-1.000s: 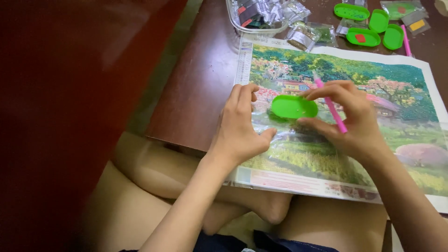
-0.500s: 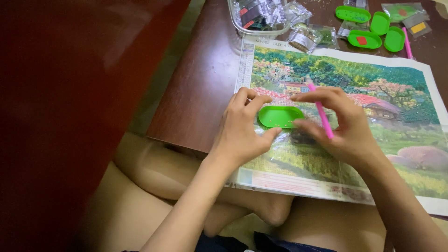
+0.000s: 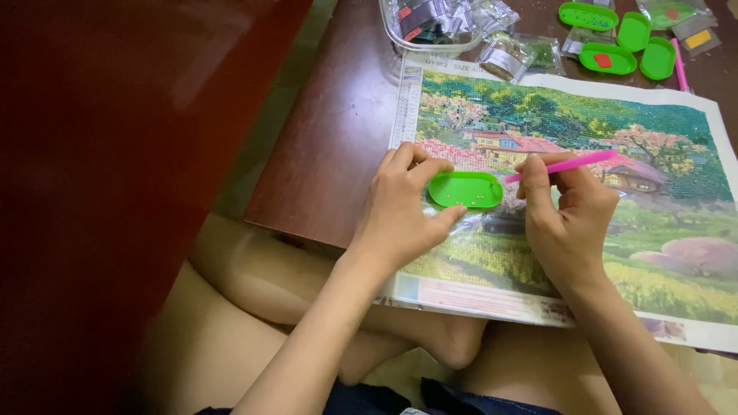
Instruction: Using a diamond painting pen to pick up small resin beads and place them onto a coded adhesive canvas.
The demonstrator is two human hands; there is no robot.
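A diamond-painting canvas (image 3: 661, 253) with a colourful village landscape lies on a low dark wooden table (image 3: 338, 131). On the canvas rests a small green oval tray (image 3: 464, 189) with a few tiny beads in it. My left hand (image 3: 400, 211) holds the tray's left end between thumb and forefinger. My right hand (image 3: 565, 223) grips a pink pen tool (image 3: 565, 165), its tip pointing left at the tray's right end.
At the table's far edge stand a clear plastic box (image 3: 430, 27) of bead packets, loose small bags (image 3: 511, 54), several more green trays (image 3: 615, 34) and a second pink pen (image 3: 679, 65). My bare knees sit under the table's near edge.
The green tray went from lifted between both hands to lying on the canvas. My right hand turned the pink pen from upright to nearly level, tip toward the tray.
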